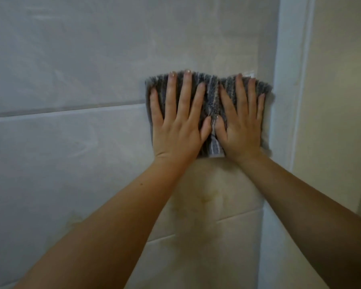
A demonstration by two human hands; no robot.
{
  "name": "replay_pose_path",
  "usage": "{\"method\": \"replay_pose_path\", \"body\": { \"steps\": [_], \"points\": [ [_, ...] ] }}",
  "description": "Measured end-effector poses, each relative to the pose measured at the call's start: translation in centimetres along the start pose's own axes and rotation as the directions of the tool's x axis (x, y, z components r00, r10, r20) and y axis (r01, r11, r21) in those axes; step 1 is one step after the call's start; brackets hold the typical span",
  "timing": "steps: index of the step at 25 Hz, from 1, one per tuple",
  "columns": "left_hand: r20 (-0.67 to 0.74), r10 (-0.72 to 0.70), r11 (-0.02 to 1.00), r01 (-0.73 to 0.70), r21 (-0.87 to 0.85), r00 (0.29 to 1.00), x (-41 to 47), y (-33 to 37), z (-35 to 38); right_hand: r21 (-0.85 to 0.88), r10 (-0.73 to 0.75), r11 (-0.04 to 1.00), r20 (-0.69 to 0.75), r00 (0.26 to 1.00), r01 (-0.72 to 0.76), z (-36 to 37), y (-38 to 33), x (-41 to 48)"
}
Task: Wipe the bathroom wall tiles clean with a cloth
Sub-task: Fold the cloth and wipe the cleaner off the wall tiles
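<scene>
A grey striped cloth (212,94) lies flat against the pale wall tiles (71,69), just left of the wall's corner. My left hand (178,119) presses on the cloth's left half with straight, spread fingers. My right hand (241,122) presses on its right half the same way. The two thumbs nearly touch at the cloth's middle. Both hands cover most of the cloth's lower part.
A white vertical trim strip (288,90) runs down the corner right beside the cloth, with a cream wall (338,80) past it. Horizontal grout lines (61,111) cross the tiles. Yellowish stains (204,197) mark the tile below the cloth.
</scene>
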State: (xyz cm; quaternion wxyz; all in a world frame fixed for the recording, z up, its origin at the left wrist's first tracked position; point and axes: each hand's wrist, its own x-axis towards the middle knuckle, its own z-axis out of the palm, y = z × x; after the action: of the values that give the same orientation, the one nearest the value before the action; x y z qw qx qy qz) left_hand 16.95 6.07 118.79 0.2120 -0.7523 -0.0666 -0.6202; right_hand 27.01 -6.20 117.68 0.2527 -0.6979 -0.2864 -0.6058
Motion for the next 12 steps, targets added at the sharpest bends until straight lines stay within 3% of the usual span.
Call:
{"method": "replay_pose_path", "body": {
  "steps": [12],
  "points": [
    [0.077,0.144,0.989,-0.142,-0.028,0.987,-9.3,1.1,0.6,0.011,0.096,0.995,0.013,0.995,-0.096,1.2,0.2,-11.1]
  ]
}}
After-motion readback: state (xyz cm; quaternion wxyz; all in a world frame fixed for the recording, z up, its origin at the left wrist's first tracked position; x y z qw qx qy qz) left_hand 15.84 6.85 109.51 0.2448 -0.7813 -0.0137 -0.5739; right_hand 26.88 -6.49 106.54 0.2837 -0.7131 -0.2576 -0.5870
